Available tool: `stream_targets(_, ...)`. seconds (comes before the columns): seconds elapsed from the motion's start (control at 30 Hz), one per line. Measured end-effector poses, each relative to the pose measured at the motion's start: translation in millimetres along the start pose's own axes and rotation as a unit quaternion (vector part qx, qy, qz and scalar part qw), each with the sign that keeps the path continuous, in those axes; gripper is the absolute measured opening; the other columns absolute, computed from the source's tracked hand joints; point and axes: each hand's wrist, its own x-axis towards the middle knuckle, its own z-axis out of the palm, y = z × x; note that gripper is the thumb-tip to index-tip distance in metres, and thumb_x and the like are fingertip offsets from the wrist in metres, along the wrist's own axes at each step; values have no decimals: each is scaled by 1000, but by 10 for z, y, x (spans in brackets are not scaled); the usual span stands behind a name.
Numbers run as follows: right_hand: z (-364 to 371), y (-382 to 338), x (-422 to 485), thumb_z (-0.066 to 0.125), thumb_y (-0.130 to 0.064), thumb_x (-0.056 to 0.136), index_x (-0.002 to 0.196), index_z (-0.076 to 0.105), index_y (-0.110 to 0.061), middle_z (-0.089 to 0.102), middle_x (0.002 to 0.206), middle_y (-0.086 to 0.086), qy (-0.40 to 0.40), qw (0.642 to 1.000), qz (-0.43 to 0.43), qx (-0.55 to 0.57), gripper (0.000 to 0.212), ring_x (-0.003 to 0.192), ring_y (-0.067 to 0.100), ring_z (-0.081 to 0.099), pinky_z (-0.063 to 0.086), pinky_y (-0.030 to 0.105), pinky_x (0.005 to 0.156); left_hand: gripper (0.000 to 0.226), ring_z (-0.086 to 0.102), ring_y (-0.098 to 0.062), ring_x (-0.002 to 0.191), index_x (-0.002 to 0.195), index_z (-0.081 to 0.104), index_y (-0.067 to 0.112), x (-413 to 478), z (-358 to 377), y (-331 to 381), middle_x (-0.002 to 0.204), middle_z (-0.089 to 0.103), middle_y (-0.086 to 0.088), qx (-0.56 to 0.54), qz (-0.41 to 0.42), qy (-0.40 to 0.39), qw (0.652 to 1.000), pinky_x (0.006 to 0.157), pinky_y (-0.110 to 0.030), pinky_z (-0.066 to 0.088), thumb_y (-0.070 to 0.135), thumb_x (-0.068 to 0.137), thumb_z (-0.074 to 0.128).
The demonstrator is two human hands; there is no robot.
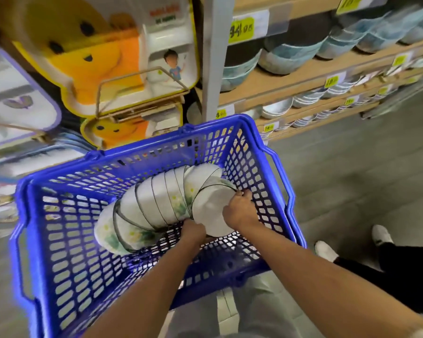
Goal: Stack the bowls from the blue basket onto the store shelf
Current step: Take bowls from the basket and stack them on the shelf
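Roughly a dozen white bowls [156,203], nested in one curved row, are laid sideways in the single blue basket [66,264]; an exact count is prevented by overlap. Thin dark rims and green-yellow flower prints are shown. The end bowl [210,215], near right, is gripped by the right hand [239,211], fingers curled over its rim. The left hand [193,230] is set against its near edge with fingers hidden beneath, so their hold cannot be told. The store shelf [291,76] is blurred, far right.

Left hand [193,231] fingers: hidden beneath the bowls [156,201]; grip not visible. Right hand [239,211] fingertips: tucked past the nearest rim, out of sight. Basket [171,135] corner nearest the wrists: cut by the bottom edge. Tags [241,29] far beyond the fingers: blurred, unreadable.
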Motion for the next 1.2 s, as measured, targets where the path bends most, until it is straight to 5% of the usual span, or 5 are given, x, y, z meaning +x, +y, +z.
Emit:
stream_targets(0.2,-219,58,-197,47,-21,96,140,29,2,29,146,23,-1,999,-30,19,53,129,40,44,39,41,104,29,62,-26,72,121,50,-14,-445,-126,160,100,63,-23,1,19,22,1000,42,-26,55,-8,93,46)
stream_targets(0.5,-1093,63,-293,38,-22,103,145,41,-22,47,144,8,-88,923,-258,272,41,128,23,47,39,35,108,21,70,-26,62,112,52,-9,-1271,-625,823,88,67,-27,-23,67,-52,996,50,-34,60,-11,96,39)
stream_targets(0.77,-2063,-254,-789,38,-17,102,107,63,-35,65,102,-13,-116,808,-295,497,31,90,2,62,50,17,66,20,73,-38,81,104,56,-10,-2143,-850,1436,83,72,-29,-56,174,13,983,69,-41,62,2,98,41)
stream_targets(1.07,-2820,-548,-1391,43,-18,100,110,61,-18,64,106,5,-117,732,-262,618,20,86,19,62,51,31,69,40,54,-27,120,133,53,21,-2856,-547,1740,130,58,-2,-229,450,194,841,102,-54,45,37,103,31)
stream_targets(1.2,-3015,-604,-1672,46,-22,98,109,62,-17,68,104,6,-121,723,-245,634,20,93,24,64,51,34,76,33,67,-16,98,108,69,34,-3137,-558,1916,108,71,4,-384,466,174,778,70,-32,55,39,97,38)
